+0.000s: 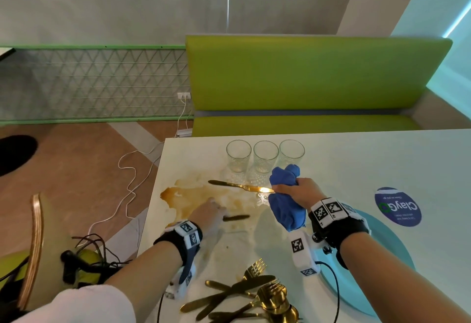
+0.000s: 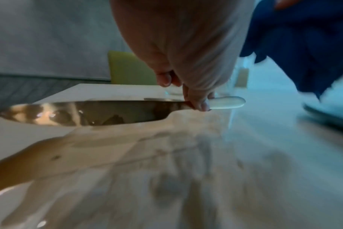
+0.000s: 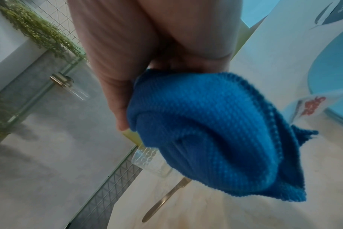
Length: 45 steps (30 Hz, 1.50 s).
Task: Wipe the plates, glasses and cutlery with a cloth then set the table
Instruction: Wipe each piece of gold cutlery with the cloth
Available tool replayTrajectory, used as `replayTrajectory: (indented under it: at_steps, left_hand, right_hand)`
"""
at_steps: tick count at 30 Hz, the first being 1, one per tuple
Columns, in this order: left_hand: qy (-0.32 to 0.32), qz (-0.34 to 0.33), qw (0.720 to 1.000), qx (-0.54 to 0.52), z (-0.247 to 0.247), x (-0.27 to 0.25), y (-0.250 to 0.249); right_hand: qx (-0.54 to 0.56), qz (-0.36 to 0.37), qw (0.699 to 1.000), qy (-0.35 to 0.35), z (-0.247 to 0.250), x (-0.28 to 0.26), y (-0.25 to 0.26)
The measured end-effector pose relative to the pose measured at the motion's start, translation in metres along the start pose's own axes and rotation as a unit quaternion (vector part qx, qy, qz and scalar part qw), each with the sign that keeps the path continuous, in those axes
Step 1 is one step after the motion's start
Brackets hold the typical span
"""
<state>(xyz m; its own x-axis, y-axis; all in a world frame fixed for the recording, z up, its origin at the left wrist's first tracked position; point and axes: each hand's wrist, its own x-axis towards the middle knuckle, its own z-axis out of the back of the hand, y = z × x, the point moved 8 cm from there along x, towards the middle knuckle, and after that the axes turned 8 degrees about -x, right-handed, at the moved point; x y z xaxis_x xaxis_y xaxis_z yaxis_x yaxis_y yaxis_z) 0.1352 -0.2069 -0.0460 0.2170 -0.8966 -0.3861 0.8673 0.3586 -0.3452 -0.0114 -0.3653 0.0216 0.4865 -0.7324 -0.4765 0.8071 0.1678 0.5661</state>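
My left hand (image 1: pixel 215 210) lies low on the white table (image 1: pixel 344 159) over a brown spill (image 1: pixel 193 195) and pinches a gold knife (image 2: pixel 84 113) near its handle; the handle end (image 1: pixel 237 217) sticks out to the right. My right hand (image 1: pixel 293 192) is raised and grips a bunched blue cloth (image 1: pixel 285 195). A second gold knife (image 1: pixel 242 187) points left from the thumb and cloth; its near end is hidden in the cloth (image 3: pixel 206 131), so I cannot tell whether it is held. Three empty glasses (image 1: pixel 265 157) stand in a row behind.
A pile of gold forks, knives and spoons (image 1: pixel 254 294) lies at the near table edge. A light blue plate (image 1: pixel 369 271) sits under my right wrist, with a round blue sticker (image 1: pixel 397 206) beyond. A green bench (image 1: pixel 305 75) faces me; a chair (image 1: pixel 33 246) and cables are at left.
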Motion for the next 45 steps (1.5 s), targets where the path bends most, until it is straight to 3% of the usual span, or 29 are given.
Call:
replayTrajectory:
  at_steps: [2,5,9,14,17,21,25,32,36,39,41,45]
  left_hand:
    - [-0.077,0.063,0.986,-0.13,0.031,-0.002,0.015]
    - [-0.164,0.133,0.932,-0.296,0.068,-0.007,0.031]
    - [-0.189,0.152,0.871,-0.426,0.089,-0.011,0.029]
    - [-0.197,0.141,0.789,-0.565,0.087,-0.014,-0.002]
    - [-0.214,0.148,0.748,-0.611,0.085,-0.018,-0.013]
    - [-0.232,0.167,0.713,-0.64,0.085,-0.029,-0.012]
    - [-0.272,0.188,0.66,-0.675,0.088,-0.037,-0.002]
    - [-0.281,0.212,0.621,-0.7,0.078,-0.039,-0.003]
    - [-0.297,0.216,0.595,-0.715,0.092,-0.049,0.022]
    - [-0.314,0.226,0.579,-0.718,0.1,-0.055,0.045]
    - [-0.328,0.235,0.566,-0.719,0.103,-0.06,0.048]
    - [-0.328,0.244,0.507,-0.759,0.095,-0.061,0.031]
  right_hand:
    - [-0.024,0.024,0.999,0.007,-0.003,-0.001,0.007]
    - [0.014,0.053,0.998,0.021,-0.011,-0.008,0.02]
    - [0.057,0.098,0.992,0.057,-0.034,-0.019,0.049]
    - [-0.058,0.156,0.984,0.06,-0.065,-0.036,0.08]
    - [-0.076,0.176,0.981,0.032,-0.072,-0.045,0.085]
    - [0.066,0.145,0.984,0.081,-0.077,-0.053,0.073]
    - [-0.006,0.154,0.984,0.093,-0.075,-0.062,0.055]
    - [0.144,0.073,0.986,0.045,-0.041,-0.056,0.022]
    - [0.219,0.014,0.975,0.01,-0.013,-0.052,-0.006]
    - [0.261,-0.012,0.965,-0.03,0.001,-0.05,-0.017]
    - [0.294,-0.015,0.955,-0.018,-0.006,-0.047,-0.017]
    - [0.45,-0.006,0.892,0.044,-0.032,-0.053,0.009]
